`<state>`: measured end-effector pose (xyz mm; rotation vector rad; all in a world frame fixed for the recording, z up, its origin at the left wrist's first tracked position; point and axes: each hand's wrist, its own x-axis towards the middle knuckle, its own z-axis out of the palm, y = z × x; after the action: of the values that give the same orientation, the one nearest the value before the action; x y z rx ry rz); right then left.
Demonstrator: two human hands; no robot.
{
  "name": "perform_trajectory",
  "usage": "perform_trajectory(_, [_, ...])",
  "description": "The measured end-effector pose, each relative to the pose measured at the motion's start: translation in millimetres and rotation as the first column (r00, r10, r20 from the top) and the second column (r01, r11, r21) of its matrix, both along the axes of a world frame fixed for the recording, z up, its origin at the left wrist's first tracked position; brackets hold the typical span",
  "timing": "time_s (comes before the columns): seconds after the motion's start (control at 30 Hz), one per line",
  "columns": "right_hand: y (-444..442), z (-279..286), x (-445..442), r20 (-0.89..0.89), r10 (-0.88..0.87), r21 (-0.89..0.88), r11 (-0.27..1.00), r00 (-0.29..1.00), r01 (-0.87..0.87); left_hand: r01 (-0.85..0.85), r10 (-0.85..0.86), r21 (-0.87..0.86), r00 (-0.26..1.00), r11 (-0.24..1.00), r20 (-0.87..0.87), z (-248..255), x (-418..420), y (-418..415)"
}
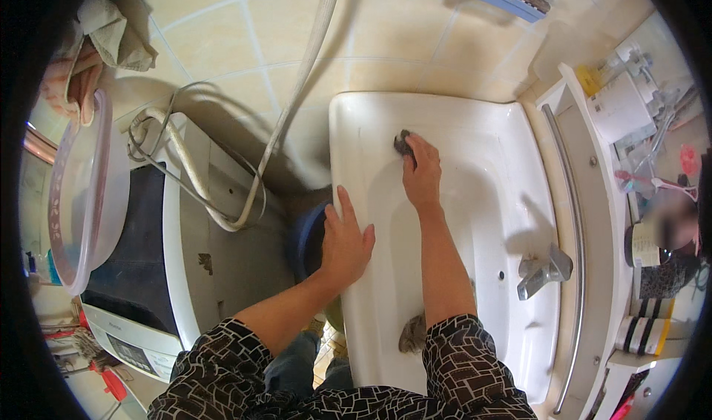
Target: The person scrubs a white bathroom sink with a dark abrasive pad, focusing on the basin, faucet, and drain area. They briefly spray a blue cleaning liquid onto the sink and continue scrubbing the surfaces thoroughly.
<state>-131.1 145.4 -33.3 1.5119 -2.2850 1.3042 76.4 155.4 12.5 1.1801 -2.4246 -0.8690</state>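
A white ceramic sink (384, 114) with raised edges lies in front of me. My right hand (423, 172) is closed on a dark, crumpled scrubbing pad (403, 143) and presses it to the sink surface near the far left corner. My left hand (347, 247) rests on the sink's left rim, fingers spread, with nothing in it. A greyish, crumpled clump (412, 334) lies in the basin beside my right forearm; its material is unclear. On the right side of the sink stands a metal faucet (545, 271), near a small round overflow hole (502, 276).
To the left stands a washing machine (175, 214), a plastic basin (92, 197) leaning over it and a pale hose (272, 147) looping across. A blue bucket (310, 242) sits beside the sink. Along the right run a metal rail (575, 242) and a shelf with bottles and toiletries.
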Motion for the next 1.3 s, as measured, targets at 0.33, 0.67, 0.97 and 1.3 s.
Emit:
perform_trajectory(0.33, [147, -93, 30, -0.202, -0.31, 0.481, 0.795, 0.929, 0.37, -0.033, 0.033, 0.026, 0.999, 0.999, 0.011, 8, -13, 4])
perform_trajectory(0.67, [106, -5, -83, -0.251, -0.556, -0.102, 0.829, 0.792, 0.55, -0.035, 0.035, 0.058, 0.999, 0.998, -0.001, 5, 1, 0])
perform_trajectory(0.97, [-34, -30, -87, -0.299, -0.216, -0.039, 0.976, 0.929, 0.215, -0.049, 0.047, -0.06, 0.999, 0.997, -0.02, -3, -4, 1])
perform_trajectory(1.3, [16, 20, 89, 0.233, 0.269, -0.071, 0.963, 0.934, -0.26, -0.042, 0.048, 0.051, 0.989, 0.998, -0.137, -13, -1, -5])
